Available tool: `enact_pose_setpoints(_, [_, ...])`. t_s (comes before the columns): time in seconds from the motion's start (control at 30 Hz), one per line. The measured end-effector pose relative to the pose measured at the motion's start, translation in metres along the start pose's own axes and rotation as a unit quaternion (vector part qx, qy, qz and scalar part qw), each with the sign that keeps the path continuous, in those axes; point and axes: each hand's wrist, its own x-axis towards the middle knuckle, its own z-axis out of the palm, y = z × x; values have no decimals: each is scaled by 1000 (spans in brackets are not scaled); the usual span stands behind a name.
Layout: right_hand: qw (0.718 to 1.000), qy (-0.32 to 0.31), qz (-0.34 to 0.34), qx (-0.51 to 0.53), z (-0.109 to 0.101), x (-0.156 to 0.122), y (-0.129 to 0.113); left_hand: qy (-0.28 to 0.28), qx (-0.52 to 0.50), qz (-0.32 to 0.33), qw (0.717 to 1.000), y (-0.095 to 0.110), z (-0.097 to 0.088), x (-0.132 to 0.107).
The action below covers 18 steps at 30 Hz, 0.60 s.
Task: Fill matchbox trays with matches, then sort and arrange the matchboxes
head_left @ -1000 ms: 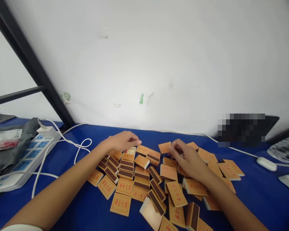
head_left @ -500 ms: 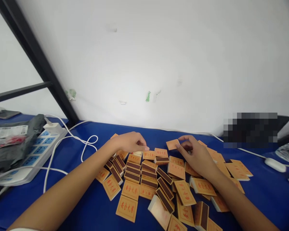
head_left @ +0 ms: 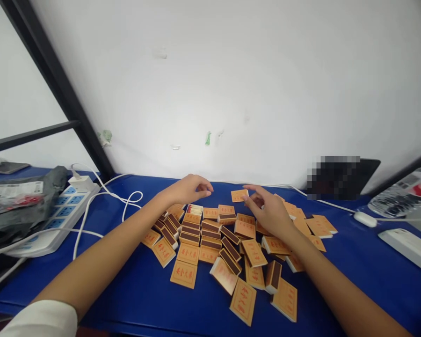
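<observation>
Several orange matchboxes point(head_left: 228, 243) lie scattered and partly stacked on the blue table point(head_left: 133, 290). One of them is an open matchbox point(head_left: 195, 209) whose matches show. My left hand point(head_left: 192, 188) hovers just above and behind it, fingers loosely curved and apart, holding nothing. At the far edge of the pile, my right hand point(head_left: 268, 213) pinches a single matchbox point(head_left: 239, 195) between thumb and fingertips and holds it slightly off the table.
A white power strip point(head_left: 65, 208) with white cables point(head_left: 128, 206) and a grey plastic bag point(head_left: 21, 206) lie at the left. A white mouse point(head_left: 365, 218) and a white flat device point(head_left: 407, 244) sit at the right. A black frame post point(head_left: 56, 89) leans against the white wall.
My left hand has lifted off the open matchbox and moved back. My right hand still holds its matchbox, now carried slightly left and farther. The camera has tilted, showing more of the near table.
</observation>
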Motion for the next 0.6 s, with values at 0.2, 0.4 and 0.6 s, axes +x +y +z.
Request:
enact_pose_setpoints(0.2, [979, -80, 74, 172, 23, 34, -34, 76, 73, 42, 994, 8, 2, -1])
enact_pose_setpoints(0.4, [986, -140, -6, 95, 51, 78, -63, 103, 132, 11, 986, -20, -13, 1])
enact_pose_setpoints(0.6, [975, -209, -65, -32, 33, 56, -52, 148, 168, -87, 971, -66, -24, 6])
